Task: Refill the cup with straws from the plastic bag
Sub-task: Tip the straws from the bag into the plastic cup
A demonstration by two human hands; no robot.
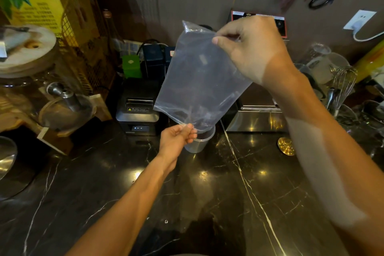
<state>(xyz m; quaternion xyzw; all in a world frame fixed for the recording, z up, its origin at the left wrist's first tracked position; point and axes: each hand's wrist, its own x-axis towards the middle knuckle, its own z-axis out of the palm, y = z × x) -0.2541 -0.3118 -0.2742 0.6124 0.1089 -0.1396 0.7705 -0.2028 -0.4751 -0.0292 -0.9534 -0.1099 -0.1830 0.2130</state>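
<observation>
My right hand (252,48) pinches plastic bag (199,81) top corner | my left hand (176,138) pinches its lower edge | bag mouth over clear cup (200,142) | black marble counter (207,193)

Both arms were bare from the bottom edge of the view up to the hands, with no sleeve showing. The left hand (176,138) and right hand (252,48) wore no gloves, and the wrists carried no watch or band.

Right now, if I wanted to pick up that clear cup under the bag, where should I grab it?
Probably round the cup's bare lower wall, coming from the right: the plastic bag hangs over its rim and the left hand blocks its left side.
</observation>
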